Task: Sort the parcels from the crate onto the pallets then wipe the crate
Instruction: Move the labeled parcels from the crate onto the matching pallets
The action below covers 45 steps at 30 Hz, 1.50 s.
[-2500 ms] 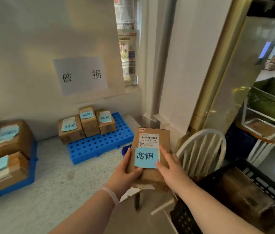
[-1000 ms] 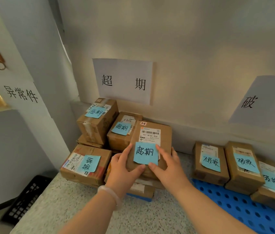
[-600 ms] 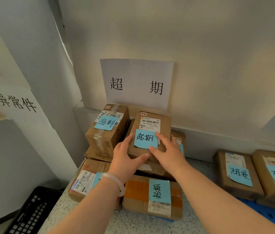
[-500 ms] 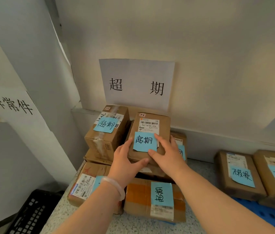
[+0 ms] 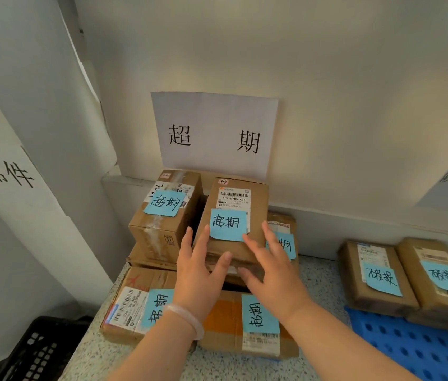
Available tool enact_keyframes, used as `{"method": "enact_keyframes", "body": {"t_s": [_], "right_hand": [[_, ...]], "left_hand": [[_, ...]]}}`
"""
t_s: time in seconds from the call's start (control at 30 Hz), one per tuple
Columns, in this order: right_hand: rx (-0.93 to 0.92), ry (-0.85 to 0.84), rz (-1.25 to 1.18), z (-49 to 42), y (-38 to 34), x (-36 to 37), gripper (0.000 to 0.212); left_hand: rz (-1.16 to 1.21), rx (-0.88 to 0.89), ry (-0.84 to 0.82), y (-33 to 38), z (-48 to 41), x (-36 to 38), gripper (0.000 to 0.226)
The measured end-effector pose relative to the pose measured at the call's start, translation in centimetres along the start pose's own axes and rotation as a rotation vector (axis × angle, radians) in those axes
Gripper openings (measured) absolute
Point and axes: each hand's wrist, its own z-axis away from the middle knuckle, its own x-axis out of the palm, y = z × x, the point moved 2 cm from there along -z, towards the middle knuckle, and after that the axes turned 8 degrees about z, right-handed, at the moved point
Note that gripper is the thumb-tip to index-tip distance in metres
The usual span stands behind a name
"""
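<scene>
A brown parcel [image 5: 258, 213] with a white shipping label and a blue sticky note lies tilted on top of a pile of parcels [image 5: 162, 215] under a white wall sign [image 5: 214, 133]. My left hand [image 5: 198, 270] lies along the parcel's left front edge, fingers straight and thumb at its front. On the parcel's right front corner my right hand [image 5: 269, 273] has its fingers spread and straight. Neither hand grips it. The pallet under the pile is hidden.
Lower parcels [image 5: 258, 320] with blue notes lie at the front of the pile. A blue pallet [image 5: 409, 345] on the right carries other noted parcels [image 5: 376, 279]. A black crate [image 5: 36, 350] stands on the floor at lower left. A white pillar is on the left.
I carried the parcel from the crate area to this pile and set it on top. Both hands, which gripped it half a second ago, have opened and are sliding back off it.
</scene>
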Motion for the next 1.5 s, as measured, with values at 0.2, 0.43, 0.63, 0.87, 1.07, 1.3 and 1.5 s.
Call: {"method": "enact_keyframes", "body": {"t_s": [0.2, 0.43, 0.63, 0.87, 1.07, 1.3, 1.5], "right_hand": [[0.009, 0.002, 0.063, 0.3, -0.2, -0.6, 0.061], [-0.012, -0.036, 0.202, -2.0, -1.0, -0.7, 0.063], [-0.009, -0.089, 0.306, -3.8, -1.0, -0.6, 0.069], [-0.053, -0.019, 0.315, -1.0, -1.3, -0.5, 0.076], [0.008, 0.002, 0.306, 6.1, -0.3, 1.6, 0.086], [0.077, 0.010, 0.307, 14.6, 1.7, -0.5, 0.092], [0.156, 0.054, 0.346, 24.6, 4.2, -2.7, 0.093]], "left_hand": [[-0.182, 0.169, 0.010, -0.4, 1.5, -0.8, 0.069], [-0.565, 0.301, -0.070, -1.8, 0.9, -0.4, 0.078], [-0.666, 0.249, -0.130, -1.3, -0.5, -1.0, 0.082], [-0.709, 0.235, -0.136, -0.8, -0.9, -1.2, 0.075], [-0.627, 0.331, -0.108, -2.0, 2.2, -0.4, 0.082], [-0.636, 0.441, -0.199, -0.7, 8.8, 2.5, 0.090], [-0.618, 0.578, -0.337, 3.7, 17.0, 7.0, 0.089]]}}
